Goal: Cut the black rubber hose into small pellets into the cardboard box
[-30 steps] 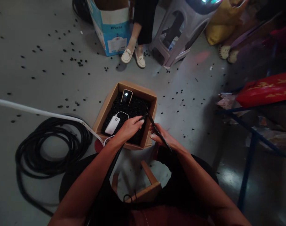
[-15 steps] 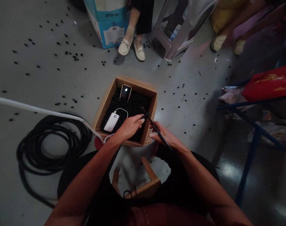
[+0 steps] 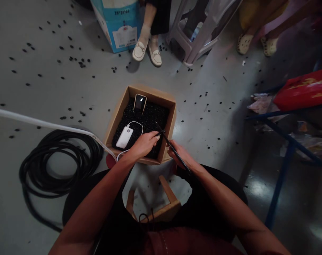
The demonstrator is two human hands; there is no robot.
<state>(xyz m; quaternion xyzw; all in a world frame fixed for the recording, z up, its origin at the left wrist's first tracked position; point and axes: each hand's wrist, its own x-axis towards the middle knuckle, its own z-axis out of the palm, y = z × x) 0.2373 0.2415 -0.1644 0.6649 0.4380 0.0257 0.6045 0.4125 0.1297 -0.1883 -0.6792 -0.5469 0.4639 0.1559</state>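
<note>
A cardboard box (image 3: 174, 113) sits on the floor in front of my knees, filled with small black pieces (image 3: 153, 117). A phone (image 3: 139, 102) leans at its far side and a white power bank (image 3: 124, 137) with a white cable lies on the pieces. My left hand (image 3: 144, 144) reaches into the box, fingers pinched together on a small black piece at the end of a thin black rod (image 3: 171, 146). My right hand (image 3: 182, 157) is closed around that rod near the box's front right corner.
A coil of black cable (image 3: 57, 163) and a white hose (image 3: 41, 124) lie on the left. Black pieces are scattered over the grey floor. Another person's feet in white shoes (image 3: 147, 53), a blue-and-white box (image 3: 118, 24) and a plastic stool (image 3: 200, 28) stand beyond. A wooden stool (image 3: 161, 205) is under me.
The view has tilted down a little. My hands have stayed at the box's front right, and the rod's tip has shifted slightly left over the black pieces.
</note>
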